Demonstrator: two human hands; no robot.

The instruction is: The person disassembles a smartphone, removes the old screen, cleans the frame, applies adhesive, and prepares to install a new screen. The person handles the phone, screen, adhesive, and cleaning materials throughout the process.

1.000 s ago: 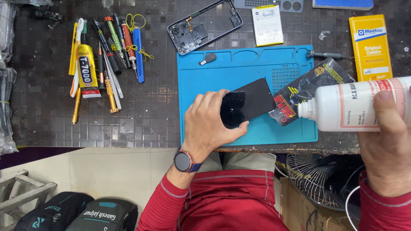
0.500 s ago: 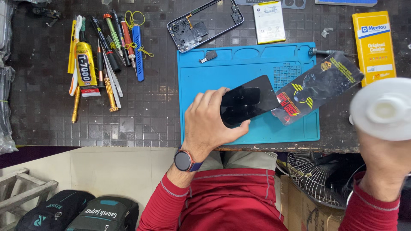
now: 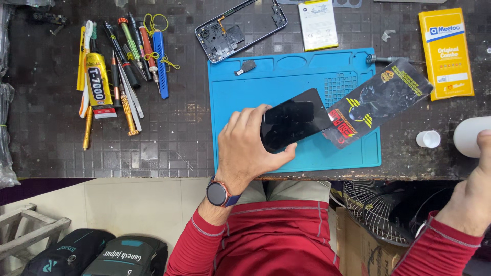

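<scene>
The phone (image 3: 292,118) lies dark face up on the blue mat (image 3: 266,87), tilted, its right end touching a black printed pouch (image 3: 381,99) that reaches off the mat's right edge. Your left hand (image 3: 248,148) rests over the phone's left end, fingers curled along its top edge and thumb under its lower edge, pinching it flat against the mat; a watch (image 3: 219,193) sits on that wrist. Your right hand (image 3: 473,191) is at the far right, off the worktop's (image 3: 169,143) front edge, its thumb against a white bottle (image 3: 468,135) that is cut by the frame; you cannot tell how far the fingers close round it. A small white cap (image 3: 428,139) stands just left of the bottle, apart from it. Behind the mat lie a bare phone frame (image 3: 240,28), a white battery (image 3: 318,24) and, further right, a yellow box (image 3: 446,53). A small black part (image 3: 246,66) sits in the mat's upper left tray. Well to the left, a row of screwdrivers (image 3: 130,48), a glue tube (image 3: 97,84) and other tools are spread on the dark worktop
</scene>
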